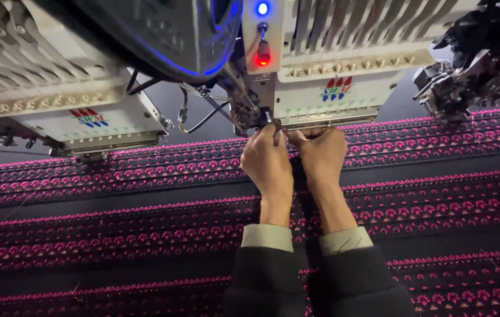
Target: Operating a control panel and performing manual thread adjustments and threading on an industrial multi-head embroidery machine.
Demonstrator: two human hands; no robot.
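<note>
Both your left hand [269, 164] and right hand [322, 155] pinch something too small to tell at the white embroidery machine head's needle bar [320, 120], above the half-stitched dark, pink-patterned fabric [115, 223]; more rows remain.

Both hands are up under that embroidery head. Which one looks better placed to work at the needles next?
Probably the left hand: its fingertips touch the dark needle parts at the lower edge of the embroidery head. The right hand sits just beside it, under the head's bottom edge, above the pink-patterned fabric.

Dark fabric [85, 199], pink floral rows; white embroidery head [332, 88], blue, red lights.
</note>
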